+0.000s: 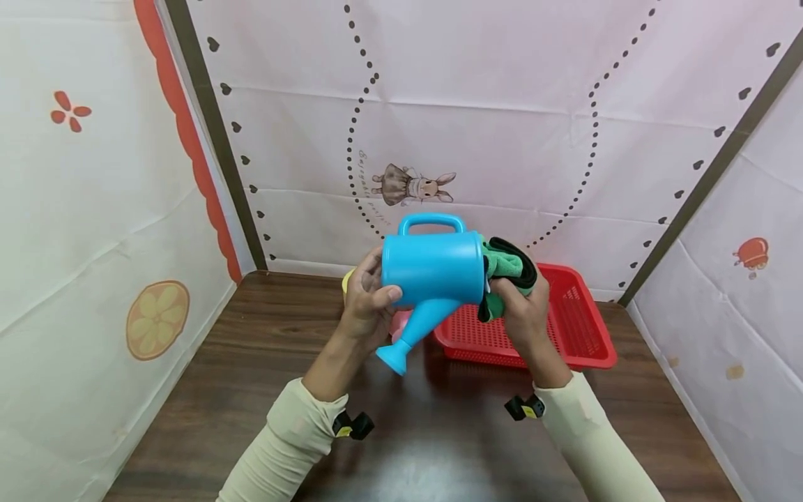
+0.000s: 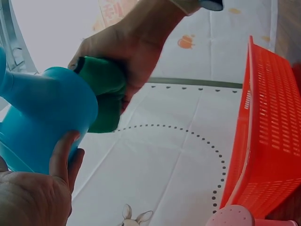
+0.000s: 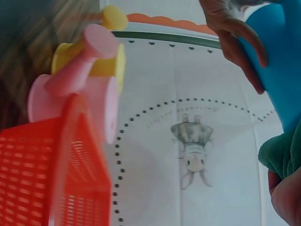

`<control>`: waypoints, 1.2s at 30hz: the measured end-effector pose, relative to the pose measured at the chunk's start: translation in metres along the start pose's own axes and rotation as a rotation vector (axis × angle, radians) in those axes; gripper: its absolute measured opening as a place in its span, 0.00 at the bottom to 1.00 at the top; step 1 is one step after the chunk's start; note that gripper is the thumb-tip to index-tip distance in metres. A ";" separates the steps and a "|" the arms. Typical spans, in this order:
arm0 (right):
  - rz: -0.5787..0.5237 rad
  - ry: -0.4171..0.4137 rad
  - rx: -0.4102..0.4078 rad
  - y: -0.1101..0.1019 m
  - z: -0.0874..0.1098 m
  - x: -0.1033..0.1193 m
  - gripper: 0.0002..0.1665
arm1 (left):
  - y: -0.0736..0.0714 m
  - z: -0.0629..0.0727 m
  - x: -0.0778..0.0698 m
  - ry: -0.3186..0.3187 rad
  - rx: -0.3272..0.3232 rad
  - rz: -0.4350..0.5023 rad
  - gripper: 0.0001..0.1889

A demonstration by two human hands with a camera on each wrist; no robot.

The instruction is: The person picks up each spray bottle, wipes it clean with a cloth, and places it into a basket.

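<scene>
1. Leftward, a white wall sheet (image 1: 81,230) bears a printed orange slice (image 1: 158,319) and meets the edge of the brown table (image 1: 251,362).
2. Left sleeve (image 1: 288,432): cream, with a small black device (image 1: 360,426) at the cuff.
3. Yellow watering can (image 3: 107,68): mostly hidden behind the left hand in the head view; the right wrist view shows it beside its pink neighbour.
4. Left hand (image 1: 366,300): fingers bent around the left end of the blue can, thumb across the front, the grip spread to the can's girth.
5. Pink watering can (image 3: 96,101): on the table, just beside the basket.
6. Blue watering can (image 1: 433,268): held above the table between the hands, on its side; in the head view its handle is uppermost and its spout slants to lower left.
7. Green cloth (image 1: 502,263): bunched, black-edged, against the can's right end; whether any lies inside cannot be told.
8. Right hand (image 1: 525,307): fingers closed on the cloth, gathering its folds.
9. Red basket (image 1: 586,341): perforated, on the table, partly behind the right hand.
</scene>
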State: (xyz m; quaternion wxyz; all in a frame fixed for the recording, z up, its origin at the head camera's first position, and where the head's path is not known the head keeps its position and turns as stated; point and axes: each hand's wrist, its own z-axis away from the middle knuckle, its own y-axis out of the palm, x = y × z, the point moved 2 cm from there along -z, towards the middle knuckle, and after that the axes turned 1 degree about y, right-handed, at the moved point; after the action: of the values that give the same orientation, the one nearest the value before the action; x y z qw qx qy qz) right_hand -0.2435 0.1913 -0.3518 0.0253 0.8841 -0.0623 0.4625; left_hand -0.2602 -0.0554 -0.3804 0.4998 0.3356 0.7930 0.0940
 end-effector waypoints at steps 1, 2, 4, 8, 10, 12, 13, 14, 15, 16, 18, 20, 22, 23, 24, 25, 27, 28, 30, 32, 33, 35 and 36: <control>0.017 0.010 0.006 0.000 0.003 -0.002 0.29 | 0.000 0.001 0.000 0.003 -0.007 0.000 0.55; 0.030 0.018 0.013 0.000 0.006 -0.004 0.29 | -0.001 0.001 0.000 0.006 -0.012 -0.002 0.54; 0.047 0.019 0.022 0.001 0.011 -0.006 0.29 | -0.002 0.002 -0.001 0.012 -0.023 -0.006 0.52; 0.052 0.003 0.035 0.002 0.018 -0.006 0.29 | -0.004 0.004 -0.001 0.022 -0.042 -0.013 0.48; 0.047 -0.005 0.039 0.003 0.021 -0.003 0.30 | -0.006 0.004 -0.001 0.023 -0.055 -0.017 0.47; 0.041 -0.007 0.041 0.003 0.024 0.001 0.31 | -0.008 0.004 0.000 0.018 -0.072 -0.025 0.47; 0.034 -0.016 0.041 0.004 0.025 0.002 0.31 | -0.008 0.004 0.000 0.010 -0.079 -0.031 0.48; 0.024 -0.032 0.040 0.004 0.026 0.004 0.31 | -0.009 0.004 0.001 0.002 -0.085 -0.034 0.48; 0.013 -0.049 0.039 0.004 0.027 0.006 0.31 | -0.009 0.004 0.002 -0.009 -0.089 -0.037 0.49; 0.006 -0.065 0.037 0.005 0.027 0.007 0.31 | -0.010 0.004 0.002 -0.021 -0.093 -0.041 0.50; -0.007 -0.099 0.031 0.005 0.026 0.010 0.30 | -0.011 0.005 0.004 -0.039 -0.091 -0.045 0.52; -0.022 -0.123 0.028 0.006 0.024 0.013 0.30 | -0.011 0.005 0.004 -0.044 -0.086 -0.051 0.52; -0.042 -0.136 0.023 0.007 0.022 0.015 0.30 | -0.011 0.006 0.004 -0.041 -0.077 -0.056 0.53; -0.050 -0.142 0.019 0.007 0.020 0.016 0.30 | -0.010 0.006 0.003 -0.039 -0.072 -0.062 0.52; -0.061 -0.145 0.016 0.007 0.019 0.017 0.30 | -0.010 0.005 0.003 -0.036 -0.066 -0.069 0.53; -0.069 -0.146 0.012 0.007 0.017 0.018 0.30 | -0.009 0.005 0.003 -0.034 -0.060 -0.076 0.53; -0.080 -0.146 0.003 0.006 0.013 0.020 0.30 | -0.009 0.006 0.002 -0.034 -0.050 -0.093 0.54; -0.074 -0.142 0.000 0.006 0.011 0.020 0.30 | -0.009 0.006 0.002 -0.034 -0.043 -0.102 0.54; -0.071 -0.133 -0.006 0.006 0.007 0.021 0.30 | -0.009 0.006 0.001 -0.032 -0.035 -0.112 0.54; -0.055 -0.116 -0.009 0.006 0.004 0.021 0.30 | -0.009 0.006 0.002 -0.026 -0.026 -0.112 0.54; -0.050 -0.107 -0.011 0.006 0.003 0.021 0.30 | -0.009 0.006 0.002 -0.023 -0.023 -0.111 0.54; -0.048 -0.087 -0.015 0.005 0.000 0.019 0.30 | -0.009 0.007 0.002 -0.020 -0.017 -0.107 0.54; -0.048 -0.074 -0.013 0.005 -0.001 0.017 0.29 | -0.008 0.007 0.002 -0.019 -0.014 -0.105 0.55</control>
State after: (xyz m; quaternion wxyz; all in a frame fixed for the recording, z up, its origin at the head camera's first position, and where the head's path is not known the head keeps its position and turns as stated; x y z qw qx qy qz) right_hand -0.2351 0.1851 -0.3372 0.0399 0.9016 -0.0452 0.4284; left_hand -0.2586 -0.0615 -0.3893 0.5137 0.2908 0.8041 0.0703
